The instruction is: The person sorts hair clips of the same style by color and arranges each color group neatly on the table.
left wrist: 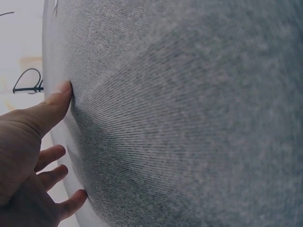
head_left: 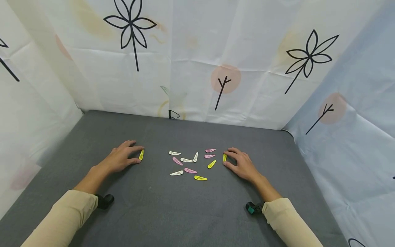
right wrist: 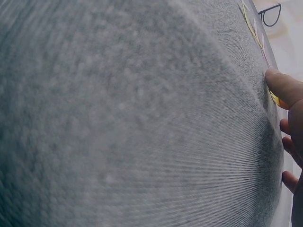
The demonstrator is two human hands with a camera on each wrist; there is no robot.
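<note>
Out on the left of the grey table, in the head view, my left hand (head_left: 121,158) pinches a yellow snap hair clip (head_left: 141,154) by its ends between thumb and index finger. My right hand (head_left: 241,164) holds another yellow hair clip (head_left: 224,157) the same way, just right of the loose clips. Between the hands lie several white clips (head_left: 177,173), several pink clips (head_left: 190,170) and two yellow clips, one low (head_left: 201,178) and one nearer the right hand (head_left: 211,164). In the left wrist view the left thumb (left wrist: 59,97) hides its clip; a sliver of yellow shows by the right thumb (right wrist: 279,85).
The dark grey cloth-covered table (head_left: 160,212) spreads out beneath both arms. White printed curtains (head_left: 191,85) rise along its back and both sides. A small black camera is strapped on the left wrist (head_left: 105,201) and another on the right (head_left: 254,208).
</note>
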